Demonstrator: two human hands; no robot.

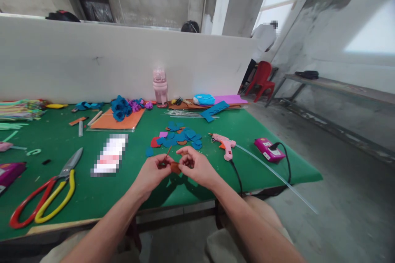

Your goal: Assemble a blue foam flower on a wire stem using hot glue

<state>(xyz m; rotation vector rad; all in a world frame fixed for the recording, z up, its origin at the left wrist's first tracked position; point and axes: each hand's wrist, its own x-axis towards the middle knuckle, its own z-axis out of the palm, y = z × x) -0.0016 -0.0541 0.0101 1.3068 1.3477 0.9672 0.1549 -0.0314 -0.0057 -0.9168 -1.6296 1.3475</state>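
Both hands meet just in front of the blue petal pile (180, 136): left hand (153, 171) fingers pinch a thin stick (167, 155), right hand (196, 165) fingers pinch the brown felt piece (175, 167) against it, above the green desk (92, 189)

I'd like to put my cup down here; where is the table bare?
Bare green lies between the scissors and the left hand, and right of the glue gun toward the table corner. The petal pile and back edge are crowded.

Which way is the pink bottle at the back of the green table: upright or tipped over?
Upright. The pink bottle stands on its base with its cap on top, against the white partition.
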